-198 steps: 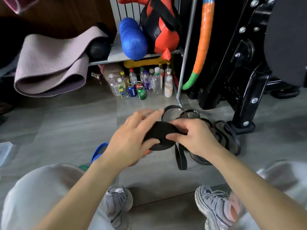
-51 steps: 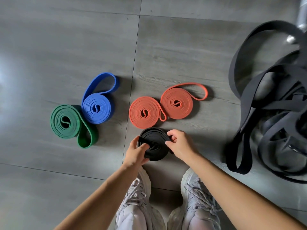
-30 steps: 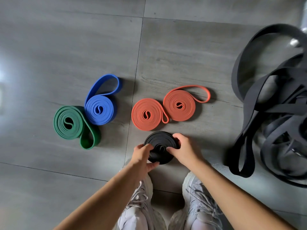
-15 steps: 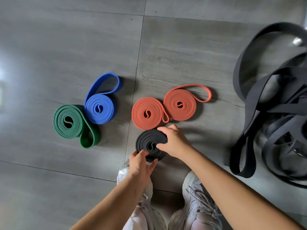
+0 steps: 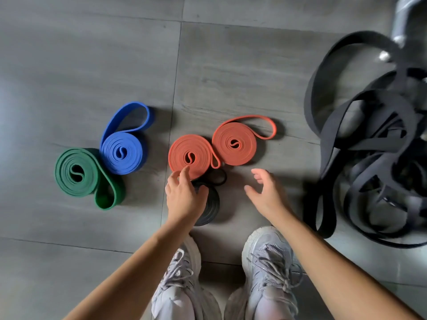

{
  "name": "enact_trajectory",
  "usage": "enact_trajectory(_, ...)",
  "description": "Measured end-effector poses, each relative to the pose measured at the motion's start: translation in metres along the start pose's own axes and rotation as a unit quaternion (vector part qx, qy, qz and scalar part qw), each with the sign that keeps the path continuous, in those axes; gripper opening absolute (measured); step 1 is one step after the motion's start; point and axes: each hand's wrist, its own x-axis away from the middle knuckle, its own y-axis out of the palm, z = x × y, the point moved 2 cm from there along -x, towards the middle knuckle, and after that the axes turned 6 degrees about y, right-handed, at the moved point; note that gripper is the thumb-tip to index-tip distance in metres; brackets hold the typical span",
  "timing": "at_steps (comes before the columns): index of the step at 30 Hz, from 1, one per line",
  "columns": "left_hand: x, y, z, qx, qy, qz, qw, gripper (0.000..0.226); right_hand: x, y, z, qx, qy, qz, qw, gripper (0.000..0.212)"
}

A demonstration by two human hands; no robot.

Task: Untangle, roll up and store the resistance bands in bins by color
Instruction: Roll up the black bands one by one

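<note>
A rolled black band (image 5: 211, 204) lies flat on the grey floor just in front of my shoes, its loose end looped toward the orange rolls. My left hand (image 5: 184, 195) rests on its left part with fingers spread, covering much of it. My right hand (image 5: 265, 192) hovers open to the right of it, touching nothing. Two rolled orange bands (image 5: 190, 155) (image 5: 234, 143) lie side by side behind the black roll. Further left sit a rolled blue band (image 5: 122, 153) and a rolled green band (image 5: 77, 173).
A tangled heap of black bands (image 5: 374, 144) spreads over the floor at the right. My two grey sneakers (image 5: 270, 269) stand at the bottom centre. A metal post foot (image 5: 402, 17) shows at the top right corner. No bins are in view.
The black roll has been laid down on the floor below the orange rolls. My right hand let go of it and drew away to the right. My left hand moved on top of the roll.
</note>
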Motion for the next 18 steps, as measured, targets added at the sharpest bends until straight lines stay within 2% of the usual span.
enact_trajectory(2, -0.002, 0.01, 0.009, -0.038, 0.04, -0.041, 0.998, 0.056, -0.001, -0.023, 0.016, 0.015, -0.002, 0.109, 0.994, 0.037)
enact_trajectory(4, -0.002, 0.014, 0.014, -0.057, 0.049, -0.067, 0.995, 0.052, 0.001, -0.048, 0.03, 0.06, 0.019, 0.222, 0.973, 0.037)
enact_trajectory(6, -0.003, 0.011, 0.018, -0.056, 0.044, -0.066, 0.995, 0.05, 0.006, -0.067, 0.045, 0.105, 0.104, 0.265, 0.953, 0.048)
enact_trajectory(8, -0.001, 0.004, 0.023, -0.049, 0.03, -0.063, 0.996, 0.047, 0.014, -0.077, 0.064, 0.147, 0.223, 0.213, 0.94, 0.068)
enact_trajectory(10, 0.004, -0.006, 0.032, -0.035, 0.009, -0.069, 0.997, 0.047, 0.026, -0.08, 0.082, 0.159, 0.289, 0.12, 0.936, 0.072)
enact_trajectory(13, 0.019, -0.028, 0.055, -0.016, 0.04, -0.084, 0.995, 0.044, 0.04, -0.093, 0.086, 0.095, 0.286, 0.06, 0.952, 0.05)
enact_trajectory(16, 0.038, -0.057, 0.087, -0.032, 0.116, -0.103, 0.987, 0.032, 0.052, -0.119, 0.064, -0.032, 0.257, 0.075, 0.963, 0.045)
enact_trajectory(18, 0.055, -0.079, 0.116, -0.036, 0.156, -0.128, 0.979, 0.029, 0.064, -0.144, 0.039, -0.148, 0.243, 0.102, 0.953, 0.033)
